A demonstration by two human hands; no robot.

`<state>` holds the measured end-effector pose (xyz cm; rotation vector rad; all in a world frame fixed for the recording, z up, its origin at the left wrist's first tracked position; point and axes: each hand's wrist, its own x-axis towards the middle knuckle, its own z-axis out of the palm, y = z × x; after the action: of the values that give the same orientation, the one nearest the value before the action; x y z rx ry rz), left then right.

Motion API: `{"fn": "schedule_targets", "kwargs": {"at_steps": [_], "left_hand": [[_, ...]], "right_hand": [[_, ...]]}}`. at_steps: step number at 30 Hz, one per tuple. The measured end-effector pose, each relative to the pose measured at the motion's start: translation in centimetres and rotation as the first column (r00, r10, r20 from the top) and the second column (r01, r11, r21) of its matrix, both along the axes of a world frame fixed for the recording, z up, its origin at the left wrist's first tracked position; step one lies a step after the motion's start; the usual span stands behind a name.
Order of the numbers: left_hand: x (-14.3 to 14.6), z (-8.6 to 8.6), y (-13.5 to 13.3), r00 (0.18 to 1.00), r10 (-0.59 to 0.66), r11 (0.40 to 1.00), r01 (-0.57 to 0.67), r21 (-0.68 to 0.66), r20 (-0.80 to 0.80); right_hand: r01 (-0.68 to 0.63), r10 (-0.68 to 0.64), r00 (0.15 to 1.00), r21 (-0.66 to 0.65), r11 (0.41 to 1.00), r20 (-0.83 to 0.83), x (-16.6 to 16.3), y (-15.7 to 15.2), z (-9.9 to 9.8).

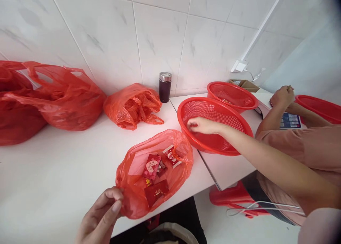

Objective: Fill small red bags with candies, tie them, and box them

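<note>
My left hand (102, 213) pinches the near left edge of an open red plastic bag (128, 201) lying on the white table. Inside the bag are several small packets: a pink one (152, 166), a dark red one (156, 193) and a red-and-white one (172, 156) among them. Reaching across to the right, my right hand (199, 125) is inside a large red perforated basket (213, 144), over its left side. Its fingers point down, bent and partly blurred; whether they hold anything does not show.
Full red bags (71, 105) and a bunched red bag (135, 105) stand by the wall beside a dark tumbler (165, 89). A second red basket (231, 93) stands behind. A co-worker (298, 148) sits at right, hands raised. A red stool (229, 197) is below the table.
</note>
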<state>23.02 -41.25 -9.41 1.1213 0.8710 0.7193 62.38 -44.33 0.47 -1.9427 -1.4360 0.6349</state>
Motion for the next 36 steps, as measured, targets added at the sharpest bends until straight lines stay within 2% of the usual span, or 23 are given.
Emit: {"fn": "schedule_targets", "kwargs": {"at_steps": [2,4,5,7,9,11,14,16,19,20,22,25,28,30,33,36], "left_hand": [[0.1,0.4,0.0,0.998,0.048,0.999,-0.048,-0.005,0.031],[0.3,0.9,0.0,0.994,0.092,0.996,-0.091,-0.018,0.065],[0.4,1.2,0.0,0.991,0.108,0.994,-0.106,-0.027,0.079],[0.6,1.7,-0.1,0.985,0.144,0.989,-0.141,-0.046,0.093],[0.7,2.0,-0.1,0.978,0.190,0.981,-0.187,-0.048,0.090],[0.6,2.1,-0.1,0.972,0.220,0.975,-0.218,-0.036,0.083],[0.3,1.9,-0.1,0.975,0.207,0.978,-0.206,-0.013,0.082],[0.0,1.7,-0.1,0.979,0.186,0.982,-0.186,0.002,0.083],[-0.3,1.2,-0.1,0.980,0.182,0.983,-0.183,0.006,0.080],[-0.4,1.0,-0.1,0.979,0.189,0.982,-0.190,0.002,0.075],[-0.8,0.7,0.0,0.976,0.208,0.978,-0.209,0.001,0.065],[-1.2,0.3,0.7,0.972,0.227,0.974,-0.228,0.012,0.057],[-1.2,0.5,1.5,0.968,0.243,0.970,-0.244,0.014,0.061],[-0.8,0.9,1.7,0.967,0.248,0.968,-0.249,0.016,0.059],[0.0,1.5,1.4,0.965,0.255,0.967,-0.256,0.014,0.065],[0.5,1.8,0.9,0.941,0.322,0.947,-0.322,-0.020,0.105]], "right_hand": [[-0.050,0.051,0.998,0.028,0.998,-0.048,-1.5,1.0,0.3],[-0.155,0.164,0.983,0.099,0.983,-0.085,-3.5,1.1,0.6],[-0.220,0.230,0.971,0.133,0.966,-0.069,-4.7,1.0,0.6],[-0.340,0.333,0.940,0.143,0.930,0.071,-6.9,0.2,0.2],[-0.420,0.385,0.877,0.071,0.905,0.288,-8.8,-0.9,-0.7],[-0.464,0.434,0.768,-0.057,0.884,0.471,-9.9,-2.0,-1.3],[-0.471,0.474,0.629,-0.183,0.863,0.617,-10.0,-3.5,-0.7],[-0.400,0.389,0.621,-0.152,0.904,0.681,-9.0,-4.4,0.3],[-0.141,0.148,0.633,-0.076,0.987,0.760,-6.9,-6.2,0.1],[-0.050,0.081,0.620,-0.064,0.997,0.780,-6.4,-7.0,-0.7],[0.038,0.040,0.605,-0.079,0.996,0.795,-6.2,-8.7,-3.5],[0.036,-0.042,0.662,0.025,0.999,0.748,-8.1,-11.1,-8.0],[-0.002,-0.052,0.708,0.075,0.997,0.704,-10.3,-12.1,-10.1],[-0.008,-0.053,0.717,0.084,0.996,0.695,-10.5,-12.1,-9.9],[-0.017,-0.066,0.734,0.115,0.993,0.676,-9.0,-11.1,-8.5],[-0.029,-0.161,0.805,0.310,0.950,0.571,-7.4,-9.5,-6.9]]}}
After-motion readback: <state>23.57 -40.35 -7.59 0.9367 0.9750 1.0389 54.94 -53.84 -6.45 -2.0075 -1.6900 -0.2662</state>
